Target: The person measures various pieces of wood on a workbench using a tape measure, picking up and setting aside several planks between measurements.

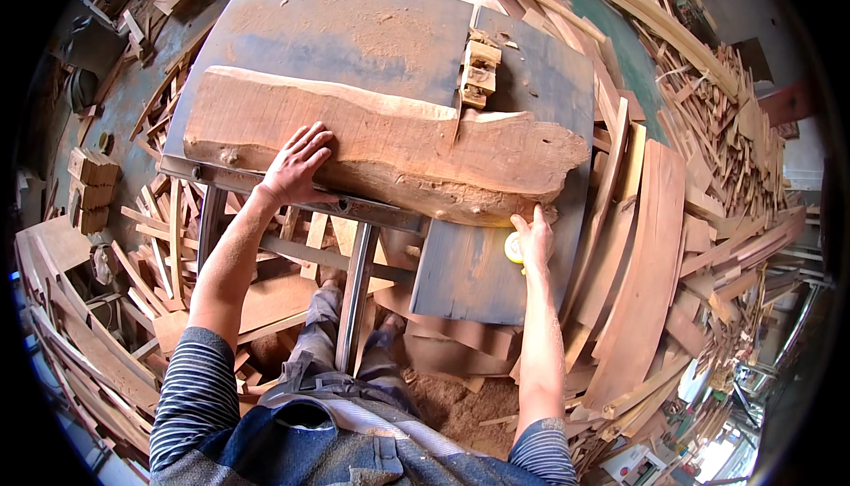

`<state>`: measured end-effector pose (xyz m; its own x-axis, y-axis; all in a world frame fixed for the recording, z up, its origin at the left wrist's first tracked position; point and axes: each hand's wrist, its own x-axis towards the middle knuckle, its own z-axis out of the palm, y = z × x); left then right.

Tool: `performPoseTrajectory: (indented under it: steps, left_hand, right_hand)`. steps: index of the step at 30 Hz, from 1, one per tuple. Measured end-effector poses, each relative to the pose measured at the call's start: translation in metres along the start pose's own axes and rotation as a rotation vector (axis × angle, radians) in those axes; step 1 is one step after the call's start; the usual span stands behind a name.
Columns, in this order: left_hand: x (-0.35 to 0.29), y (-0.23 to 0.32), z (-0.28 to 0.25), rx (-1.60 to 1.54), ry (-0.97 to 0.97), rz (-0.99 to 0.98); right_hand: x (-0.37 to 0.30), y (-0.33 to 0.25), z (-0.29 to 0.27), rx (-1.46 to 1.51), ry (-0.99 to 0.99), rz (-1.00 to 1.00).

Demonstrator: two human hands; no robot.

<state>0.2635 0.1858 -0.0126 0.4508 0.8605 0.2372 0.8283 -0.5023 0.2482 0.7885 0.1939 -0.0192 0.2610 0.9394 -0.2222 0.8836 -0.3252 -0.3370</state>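
Note:
A thick wooden slab (372, 136) with rough natural edges lies across a dark metal saw table (345, 34). My left hand (301, 167) rests on its near left part, fingers stretched out over the top face and nothing gripped. At the slab's near right corner, my right hand (537, 240) is closed round a yellow tape measure (513, 248), with its fingertips against the slab's edge. Whether any tape is drawn out I cannot tell. Close behind the slab, a thin saw blade (459, 101) stands up at the table's slot.
Several small wood blocks (480, 70) sit beside the blade. Sawdust (372, 30) covers part of the tabletop. Long boards (642, 265) lean and pile at the right, with more offcuts (708, 105) beyond. Stacked blocks (92, 189) stand at the left. A metal rail (357, 296) runs between my legs.

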Motion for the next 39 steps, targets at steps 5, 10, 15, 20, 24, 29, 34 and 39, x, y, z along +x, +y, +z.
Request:
performPoseTrajectory:
  steps: [5, 10, 15, 20, 24, 29, 34, 39]
  left_hand:
    - [0.005, 0.000, 0.002, -0.005, 0.012, 0.010]
    - [0.006, -0.004, 0.007, 0.015, 0.003, 0.009]
    - [0.011, -0.002, 0.014, 0.027, 0.012, 0.014]
    - [0.018, -0.010, 0.013, 0.065, -0.051, 0.001]
    - [0.024, -0.020, 0.010, 0.052, 0.000, 0.017]
    - [0.039, -0.030, 0.011, 0.035, 0.004, 0.041]
    - [0.049, -0.040, 0.013, 0.030, 0.019, 0.052]
    - [0.074, -0.048, 0.013, 0.013, 0.025, 0.051]
  right_hand:
    - [0.005, 0.002, 0.003, 0.016, 0.020, -0.008]
    - [0.006, -0.004, 0.001, 0.014, 0.028, -0.031]
    - [0.009, 0.004, 0.004, -0.019, 0.081, -0.074]
    - [0.018, -0.005, 0.003, 0.021, 0.042, -0.037]
    - [0.031, -0.014, 0.001, -0.005, 0.073, -0.061]
    - [0.046, -0.015, -0.002, -0.033, 0.075, -0.027]
    - [0.056, -0.022, -0.003, -0.042, 0.075, -0.002]
    - [0.066, -0.013, -0.003, -0.012, 0.058, -0.009]
